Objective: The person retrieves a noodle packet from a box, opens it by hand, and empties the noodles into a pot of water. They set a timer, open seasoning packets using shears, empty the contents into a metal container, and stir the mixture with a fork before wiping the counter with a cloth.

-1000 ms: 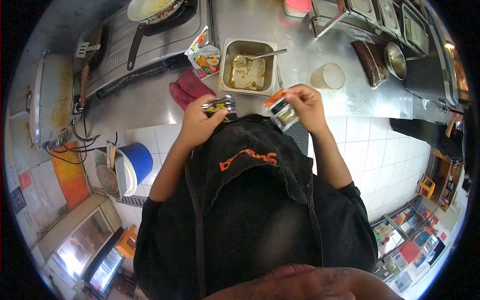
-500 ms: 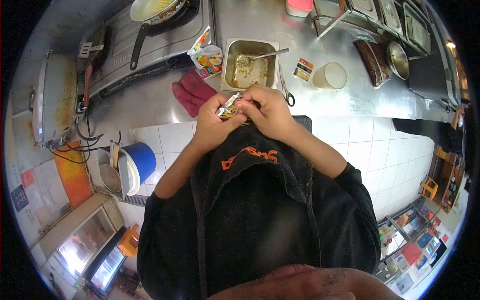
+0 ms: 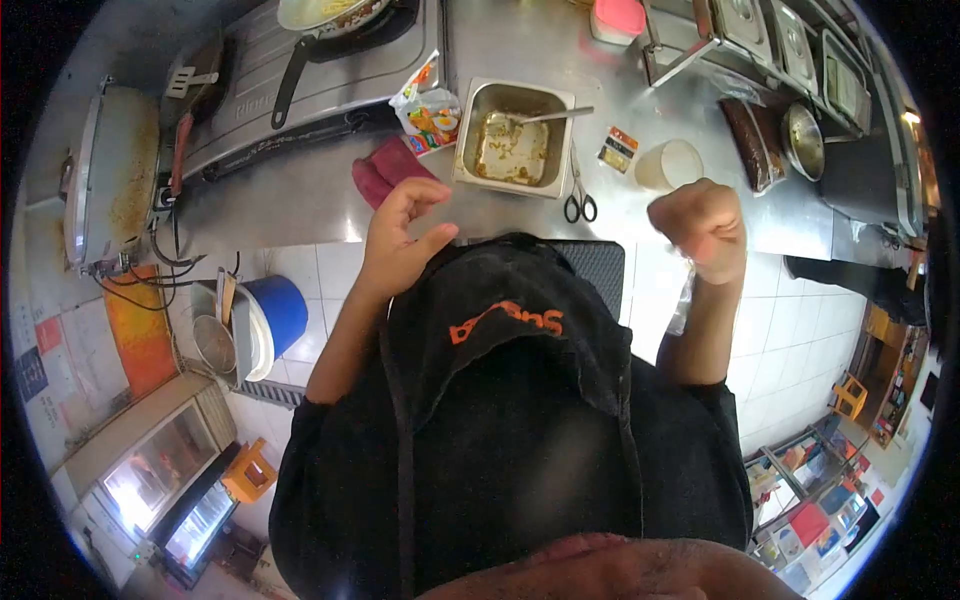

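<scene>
Red cloth point(image 3: 381, 170) lies just beyond the splayed left hand point(image 3: 398, 240).

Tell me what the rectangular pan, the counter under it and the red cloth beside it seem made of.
Rectangular pan: likely stainless steel, brushed grey with dull glints, greasy inside. Counter: same-looking steel sheet, matte sheen with soft reflections. Red cloth: woven fabric, probably cotton, soft folds, no shine.

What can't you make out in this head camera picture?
Head view: right hand, clenched, hides whether it holds anything.
Head view: small packet beside the cup, print too small to read.
Head view: frying pan, cut off by the top edge.
</scene>
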Tool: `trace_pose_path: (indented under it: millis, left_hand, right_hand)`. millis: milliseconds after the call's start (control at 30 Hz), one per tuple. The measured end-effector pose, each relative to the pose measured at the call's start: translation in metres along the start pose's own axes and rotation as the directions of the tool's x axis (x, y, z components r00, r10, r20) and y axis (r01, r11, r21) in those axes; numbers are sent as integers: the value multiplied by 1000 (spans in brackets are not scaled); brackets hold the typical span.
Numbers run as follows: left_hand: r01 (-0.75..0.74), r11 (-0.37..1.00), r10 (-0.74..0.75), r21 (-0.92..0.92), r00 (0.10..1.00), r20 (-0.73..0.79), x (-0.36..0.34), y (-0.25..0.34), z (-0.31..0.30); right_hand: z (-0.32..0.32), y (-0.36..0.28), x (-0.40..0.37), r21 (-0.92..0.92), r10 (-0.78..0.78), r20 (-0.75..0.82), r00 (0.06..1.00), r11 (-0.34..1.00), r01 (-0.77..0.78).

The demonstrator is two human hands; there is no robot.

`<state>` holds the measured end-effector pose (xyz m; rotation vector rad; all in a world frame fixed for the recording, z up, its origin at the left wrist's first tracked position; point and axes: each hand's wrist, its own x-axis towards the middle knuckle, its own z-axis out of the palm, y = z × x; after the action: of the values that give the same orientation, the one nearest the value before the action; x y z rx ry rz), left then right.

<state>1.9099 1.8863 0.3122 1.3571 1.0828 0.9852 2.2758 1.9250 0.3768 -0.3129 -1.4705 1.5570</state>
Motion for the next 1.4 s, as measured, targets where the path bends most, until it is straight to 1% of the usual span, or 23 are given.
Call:
trace_pose_path:
  millis: [33, 67, 100, 167, 200, 267, 300, 400, 500, 533, 600, 667, 767, 800, 867, 900, 1000, 1067, 1133, 1167, 1267, 1367, 1400]
  left_hand:
    - [-8, 999, 7, 47, 1000, 23, -3, 1, 0]
    - [-23, 995, 19, 93, 999, 51, 0, 0, -1]
    - [-59, 988, 48, 140, 995, 82, 6, 0, -1]
    - [-146, 974, 129, 173, 986, 108, 10, 8, 9]
    - [-189, 963, 170, 191, 979, 110, 13, 10, 12]
    - [-226, 943, 171, 245, 959, 226, 13, 23, 15]
    - [-253, 939, 197, 231, 950, 242, 14, 28, 22]
    - [-343, 894, 248, 288, 914, 320, 18, 43, 33]
    - [-231, 923, 87, 308, 904, 417, 17, 52, 35]
    - [-188, 919, 10, 347, 890, 455, 17, 55, 35]
    - [-219, 904, 74, 367, 926, 370, 17, 56, 37]
    - [-149, 906, 3, 396, 938, 346, 13, 42, 29]
    - [-197, 905, 124, 378, 970, 208, 7, 47, 28]
    - [-213, 897, 163, 387, 974, 159, 5, 45, 25]
    - [6, 999, -11, 45, 995, 96, -9, 27, 6]
    - [118, 984, -107, -132, 990, 89, -15, 22, -4]
    - [-68, 938, 34, 341, 994, 103, -16, 22, -20]
    - [54, 952, -82, 303, 993, 82, -24, 15, -37]
    - [270, 950, -274, 154, 962, 6, -23, 31, -40]
    - [0, 868, -4, 497, 1000, 7, -18, 37, -36]
    - [-121, 820, 166, 559, 986, -30, -11, 37, -39]
    - [124, 991, -115, 45, 980, -163, -19, 13, -30]
    - [52, 994, -47, 94, 997, -56, -21, 6, -26]
  right_hand:
    - [1, 6, 1, -278, 191, -139, 972, 934, -223]
    - [-2, 14, 8, -497, 323, -317, 892, 745, -446]
    - [-10, 38, 15, -823, 251, -446, 859, 262, -504]
    - [10, 33, 8, -455, 299, -214, 930, 812, -366]
    - [16, 33, 12, -159, 256, -77, 964, 951, -266]
    - [37, 36, 31, -636, 363, -129, 923, 684, -358]
    - [44, 45, 40, -787, 427, -321, 846, 376, -489]
    - [66, 32, 42, -397, 382, 62, 922, 857, -328]
    - [87, 49, 46, -823, 190, -11, 982, 557, -117]
    - [92, 55, 43, -825, 153, -40, 987, 553, -119]
    - [98, 66, 36, -837, 67, -85, 994, 537, -108]
    - [101, 70, 28, -723, 110, -147, 983, 666, -183]
    - [94, 83, 5, -387, 162, -408, 899, 861, -331]
    - [84, 90, -3, -463, 93, -513, 853, 807, -367]
    - [51, 109, -28, -441, 232, -674, 702, 636, -633]
    - [36, 122, -42, -498, 252, -677, 691, 535, -683]
    - [15, 154, -69, -630, 276, -690, 669, 225, -743]
    - [18, 168, -71, -693, 263, -685, 679, 51, -719]
    - [23, 175, -68, -701, 257, -692, 675, -16, -713]
    - [24, 176, -68, -704, 255, -695, 672, -51, -708]
    - [24, 174, -64, -688, 292, -711, 639, -105, -718]
    - [22, 169, -63, -671, 332, -720, 610, -107, -734]
    - [23, 169, -61, -656, 335, -733, 592, -116, -746]
